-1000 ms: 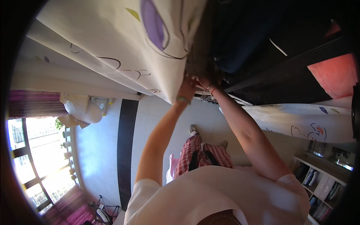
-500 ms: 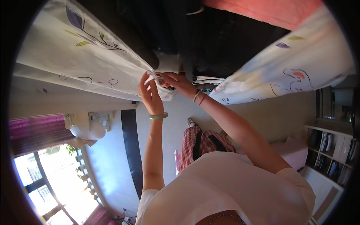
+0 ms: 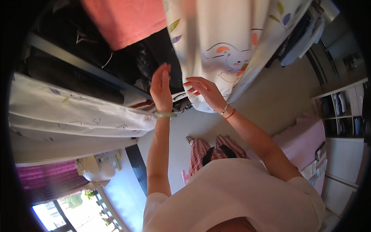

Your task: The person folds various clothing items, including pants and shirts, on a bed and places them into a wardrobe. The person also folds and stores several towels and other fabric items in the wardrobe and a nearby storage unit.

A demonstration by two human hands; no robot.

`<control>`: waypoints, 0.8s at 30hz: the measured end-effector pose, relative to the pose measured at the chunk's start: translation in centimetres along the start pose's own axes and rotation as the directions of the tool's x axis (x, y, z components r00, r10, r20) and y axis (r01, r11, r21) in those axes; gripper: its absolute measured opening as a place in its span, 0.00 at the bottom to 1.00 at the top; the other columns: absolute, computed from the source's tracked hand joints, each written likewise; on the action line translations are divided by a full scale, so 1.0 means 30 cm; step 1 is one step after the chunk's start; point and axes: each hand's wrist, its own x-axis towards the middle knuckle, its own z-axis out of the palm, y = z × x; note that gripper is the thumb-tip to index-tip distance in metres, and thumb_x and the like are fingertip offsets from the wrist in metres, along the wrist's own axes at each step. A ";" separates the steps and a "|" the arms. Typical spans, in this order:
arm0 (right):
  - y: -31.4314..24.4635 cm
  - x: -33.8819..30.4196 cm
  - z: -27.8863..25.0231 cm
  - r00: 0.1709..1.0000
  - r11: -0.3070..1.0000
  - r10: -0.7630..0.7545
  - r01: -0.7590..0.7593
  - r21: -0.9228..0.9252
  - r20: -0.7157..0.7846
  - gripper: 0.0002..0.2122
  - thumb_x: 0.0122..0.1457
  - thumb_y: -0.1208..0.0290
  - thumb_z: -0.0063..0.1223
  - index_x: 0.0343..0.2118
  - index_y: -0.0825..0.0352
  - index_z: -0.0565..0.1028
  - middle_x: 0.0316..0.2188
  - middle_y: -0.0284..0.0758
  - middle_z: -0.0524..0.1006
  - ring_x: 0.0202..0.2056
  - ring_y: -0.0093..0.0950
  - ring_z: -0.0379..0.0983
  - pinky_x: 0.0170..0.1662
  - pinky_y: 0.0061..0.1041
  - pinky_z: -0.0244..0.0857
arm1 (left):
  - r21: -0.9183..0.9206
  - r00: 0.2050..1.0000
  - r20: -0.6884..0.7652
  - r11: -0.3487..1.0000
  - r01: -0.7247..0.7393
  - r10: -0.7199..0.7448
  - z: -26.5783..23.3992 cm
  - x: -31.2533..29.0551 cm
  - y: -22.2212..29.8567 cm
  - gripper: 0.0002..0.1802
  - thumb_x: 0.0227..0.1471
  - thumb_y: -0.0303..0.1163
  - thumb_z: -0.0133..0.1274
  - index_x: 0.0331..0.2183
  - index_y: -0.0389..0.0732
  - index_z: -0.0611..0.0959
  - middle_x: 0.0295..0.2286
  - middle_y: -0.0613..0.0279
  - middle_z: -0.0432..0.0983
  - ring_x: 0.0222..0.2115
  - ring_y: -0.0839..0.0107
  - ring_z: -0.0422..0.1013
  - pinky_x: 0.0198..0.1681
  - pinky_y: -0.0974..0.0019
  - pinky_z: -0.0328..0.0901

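Note:
My left hand (image 3: pixel 160 88) is raised in front of dark clothes (image 3: pixel 148 52), its fingers stretched out and nothing in it. To its right, my right hand (image 3: pixel 207 92) reaches toward a white curtain (image 3: pixel 228 50) printed with cartoon animals and leaves. The right fingers are lightly bent and apart; whether they touch the cloth I cannot tell. A second white curtain panel (image 3: pixel 81 116) hangs at the left, below a grey bar (image 3: pixel 89 63). Coral-pink cloth (image 3: pixel 129 23) hangs over the dark clothes, between the two panels.
On the right stand a cubby shelf (image 3: pixel 349 116) with folded things and a surface under a pink cover (image 3: pixel 299 137). Clothes (image 3: pixel 303 38) hang beyond the right curtain. A bright window (image 3: pixel 73 208) with a purple blind (image 3: pixel 48 176) is at the lower left.
My left hand has let go of the left curtain's edge. Both hands are farther apart, the right one now by the right curtain. The view has turned toward the right.

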 end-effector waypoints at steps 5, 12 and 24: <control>-0.155 -0.014 -0.052 0.990 0.991 -0.135 0.134 -0.019 -0.029 0.18 0.65 0.60 0.43 0.52 0.64 0.69 0.46 0.31 0.75 0.42 0.21 0.72 0.45 0.23 0.65 | -0.088 0.993 0.055 0.991 -0.097 0.102 0.157 0.264 0.135 0.24 0.61 0.44 0.45 0.50 0.34 0.73 0.43 0.63 0.72 0.42 0.76 0.68 0.46 0.71 0.62; -0.339 0.030 -0.032 0.880 0.873 -0.472 0.456 -0.172 -0.061 0.25 0.63 0.58 0.46 0.60 0.64 0.61 0.58 0.35 0.64 0.57 0.26 0.60 0.54 0.25 0.60 | -0.139 0.940 -0.105 0.931 -0.338 0.326 0.236 0.310 0.301 0.13 0.55 0.34 0.56 0.36 0.33 0.79 0.29 0.68 0.74 0.30 0.81 0.67 0.34 0.78 0.63; -0.642 0.262 0.271 0.447 0.301 -0.891 0.715 -0.632 0.081 0.29 0.58 0.67 0.53 0.61 0.63 0.56 0.63 0.42 0.53 0.61 0.42 0.53 0.61 0.38 0.52 | -0.027 0.880 -0.233 0.901 -0.432 0.415 -0.078 0.361 0.452 0.11 0.56 0.35 0.55 0.29 0.36 0.77 0.25 0.71 0.71 0.27 0.82 0.64 0.32 0.77 0.61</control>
